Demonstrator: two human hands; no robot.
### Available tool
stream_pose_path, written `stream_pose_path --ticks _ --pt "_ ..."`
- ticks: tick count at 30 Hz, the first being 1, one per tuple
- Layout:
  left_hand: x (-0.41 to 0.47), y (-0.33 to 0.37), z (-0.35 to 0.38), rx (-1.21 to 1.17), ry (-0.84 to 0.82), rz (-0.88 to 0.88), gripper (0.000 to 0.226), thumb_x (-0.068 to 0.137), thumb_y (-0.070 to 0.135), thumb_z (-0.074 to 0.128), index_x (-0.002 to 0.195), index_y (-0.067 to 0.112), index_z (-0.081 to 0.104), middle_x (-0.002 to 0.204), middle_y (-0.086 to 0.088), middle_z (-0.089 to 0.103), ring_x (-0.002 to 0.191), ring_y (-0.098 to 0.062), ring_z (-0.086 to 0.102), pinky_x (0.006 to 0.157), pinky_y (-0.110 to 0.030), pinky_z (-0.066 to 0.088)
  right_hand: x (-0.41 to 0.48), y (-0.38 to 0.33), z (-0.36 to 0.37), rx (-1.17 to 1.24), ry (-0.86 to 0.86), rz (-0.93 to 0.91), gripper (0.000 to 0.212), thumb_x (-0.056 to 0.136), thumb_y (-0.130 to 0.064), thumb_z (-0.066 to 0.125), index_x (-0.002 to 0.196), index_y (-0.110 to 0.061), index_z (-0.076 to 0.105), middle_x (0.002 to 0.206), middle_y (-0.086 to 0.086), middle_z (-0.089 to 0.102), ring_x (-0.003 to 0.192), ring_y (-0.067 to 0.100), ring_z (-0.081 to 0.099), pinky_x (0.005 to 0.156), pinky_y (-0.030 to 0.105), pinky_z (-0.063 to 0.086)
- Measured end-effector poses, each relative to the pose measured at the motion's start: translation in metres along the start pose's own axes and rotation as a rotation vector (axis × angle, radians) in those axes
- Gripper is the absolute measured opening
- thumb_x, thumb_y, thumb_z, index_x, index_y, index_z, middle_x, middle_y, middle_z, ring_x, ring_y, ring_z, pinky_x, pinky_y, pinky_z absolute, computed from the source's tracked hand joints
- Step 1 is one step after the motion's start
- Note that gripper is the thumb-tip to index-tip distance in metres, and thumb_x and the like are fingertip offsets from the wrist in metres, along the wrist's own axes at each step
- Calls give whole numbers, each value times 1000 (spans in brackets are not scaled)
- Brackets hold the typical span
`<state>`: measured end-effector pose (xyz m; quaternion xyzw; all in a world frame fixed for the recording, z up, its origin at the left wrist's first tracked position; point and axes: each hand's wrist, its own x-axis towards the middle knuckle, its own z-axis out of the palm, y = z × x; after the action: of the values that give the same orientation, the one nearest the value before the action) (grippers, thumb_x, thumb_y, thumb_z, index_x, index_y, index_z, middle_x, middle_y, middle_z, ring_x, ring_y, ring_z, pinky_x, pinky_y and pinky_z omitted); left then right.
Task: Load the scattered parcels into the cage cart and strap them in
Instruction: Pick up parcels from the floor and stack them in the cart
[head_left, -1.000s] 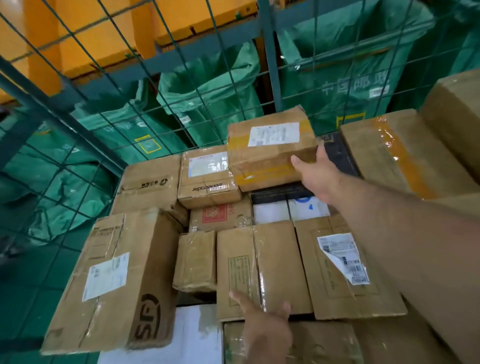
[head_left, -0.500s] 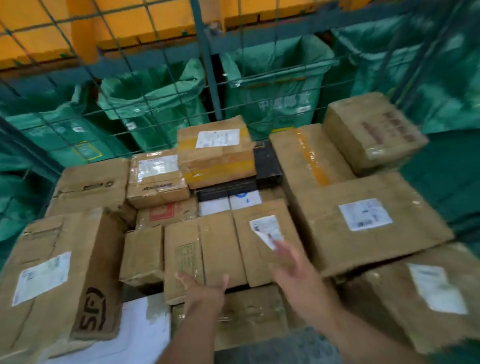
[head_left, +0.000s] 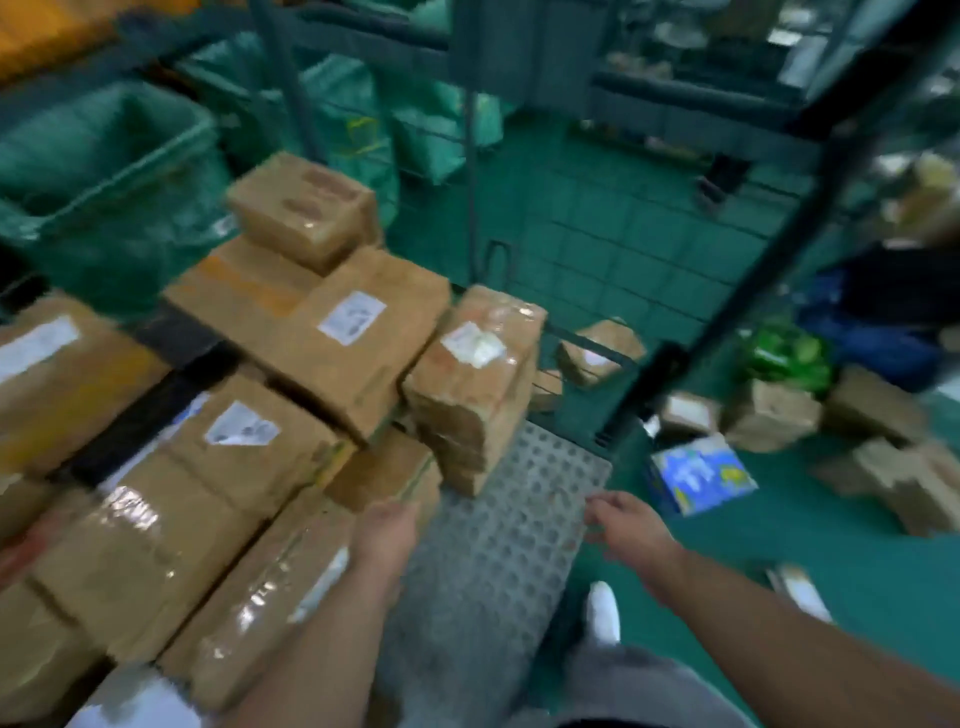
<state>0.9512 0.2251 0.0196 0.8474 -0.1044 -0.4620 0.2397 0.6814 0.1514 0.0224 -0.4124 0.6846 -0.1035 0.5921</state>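
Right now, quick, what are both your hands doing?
Left hand: against a brown cardboard parcel, fingers hidden, cannot tell.
Right hand: open, fingers loosely curled, holding nothing.

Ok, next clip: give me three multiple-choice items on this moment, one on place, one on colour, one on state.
1. Where does the blue-and-yellow carton lie? A on the parcel stack; B on the green floor; C in a hand.
2. The cart deck is: A orange; B red; C grey.
3. The right hand: A holds nothing; B grips a parcel; C pulls a strap.
Key: B, it lies on the floor past the deck's edge; C, the perforated surface is plainly grey; A, nothing is in it.
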Motion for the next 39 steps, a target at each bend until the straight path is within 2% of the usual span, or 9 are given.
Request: stream_pose_path --ticks 2,3,5,9,16,21,26,33,39 --pt "-33 19 50 117 -190 118 35 84 48 68 79 13 69 80 -4 67 73 -23 63 69 -39 55 -9 9 -28 71 32 1 15 103 -14 52 94 -13 64 81 3 60 63 12 53 45 13 39" --pt "-44 19 78 173 -307 149 35 88 47 66 86 13 72 82 -2 69 73 -22 65 66 -35 53 -13 16 -44 105 27 9 14 102 -15 52 95 -14 63 81 3 58 63 11 51 46 13 38" --pt "-77 23 127 161 -431 178 26 96 40 64 101 16 71 93 -1 69 77 -18 66 64 -28 44 -17 37 -75 152 52 30 11 101 -19 52 95 -15 61 86 4 58 66 13 54 53 18 39" --pt "-124 30 201 388 -564 238 18 98 35 64 93 18 65 88 -1 64 76 -18 62 66 -28 37 -29 90 -151 277 162 106 11 99 -18 52 92 -17 60 89 4 62 66 14 55 53 21 36" --pt "-172 59 338 654 -548 268 21 100 36 60 103 16 65 92 -2 65 73 -19 59 65 -28 38 -33 203 -297 450 323 237 10 96 -17 51 93 -14 60 88 6 63 68 19 55 55 23 35" --pt "-226 84 465 792 -629 337 20 102 35 58 100 16 61 98 -4 63 76 -18 56 64 -27 36 -24 274 -412 490 404 315 16 96 -17 48 91 -15 63 86 5 62 74 21 54 56 24 36" --pt "-281 116 558 884 -678 442 24 98 40 60 106 18 66 104 0 69 84 -16 65 71 -28 44 -24 314 -498 511 479 394 18 90 -18 42 92 -15 59 85 4 57 71 20 47 59 27 34" --pt "-295 150 624 1016 -721 414 26 98 42 60 109 19 66 109 -1 70 91 -18 68 79 -31 48 -4 329 -543 590 464 435 18 96 -23 45 96 -18 63 87 3 59 73 20 51 61 27 38" --pt "-270 191 691 1053 -694 365 22 99 36 59 108 16 66 102 -2 69 82 -19 63 71 -29 46 19 328 -570 734 441 476 18 97 -22 48 102 -18 65 91 3 64 74 18 53 60 26 40"
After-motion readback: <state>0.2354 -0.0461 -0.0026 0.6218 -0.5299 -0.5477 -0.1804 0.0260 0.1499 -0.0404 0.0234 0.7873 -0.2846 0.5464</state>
